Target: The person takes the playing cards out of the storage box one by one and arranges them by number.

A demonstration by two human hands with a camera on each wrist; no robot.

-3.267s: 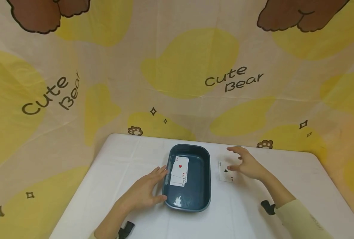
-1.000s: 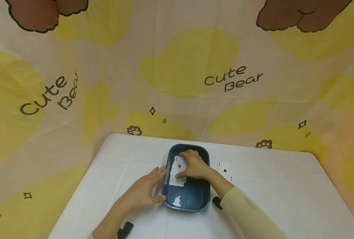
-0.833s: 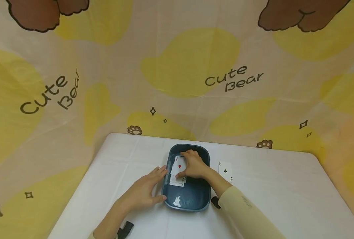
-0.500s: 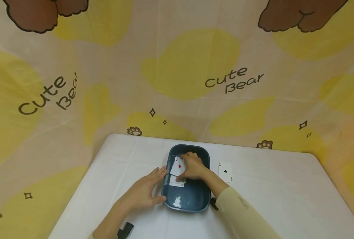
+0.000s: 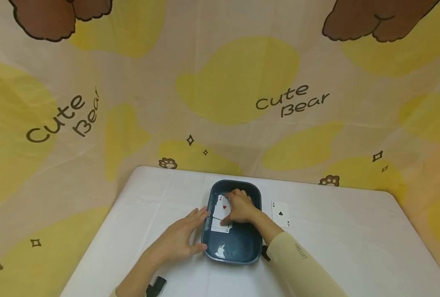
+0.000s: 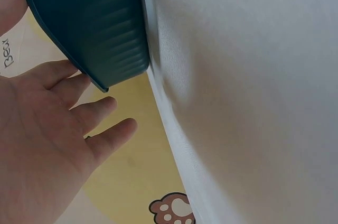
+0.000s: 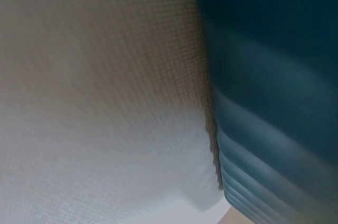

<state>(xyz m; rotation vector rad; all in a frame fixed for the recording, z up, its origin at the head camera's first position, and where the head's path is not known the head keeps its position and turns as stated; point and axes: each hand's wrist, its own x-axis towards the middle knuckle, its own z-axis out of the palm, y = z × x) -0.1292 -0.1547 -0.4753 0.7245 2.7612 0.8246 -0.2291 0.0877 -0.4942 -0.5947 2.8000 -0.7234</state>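
Note:
A dark blue rectangular tray [image 5: 231, 255] stands on the table, with several overlapping playing cards [image 5: 218, 226] in its left part. My right hand [image 5: 241, 208] reaches into it, thumb and fingers at opposite edges of the top card, the ace of hearts [image 5: 220, 209], which sits slightly tilted in the grip. Fingers cover that card's right side. Against the tray's left wall rests my left hand [image 5: 180, 233], fingers extended; in the left wrist view its fingertips touch the rim of the tray [image 6: 84, 73]. The right wrist view shows only the ribbed outer wall [image 7: 269, 134] and tablecloth, no hand.
An ace of clubs [image 5: 281, 213] lies face up on the white table [image 5: 346, 239], right of the tray. A yellow and beige printed curtain [image 5: 220, 82] hangs behind the table's far edge. Black wrist cameras [image 5: 156, 286] show by both forearms.
The right hand has moved left from above the ace of clubs into the tray and taken the ace of hearts by its edges, tilting it. The left hand and tray stay put.

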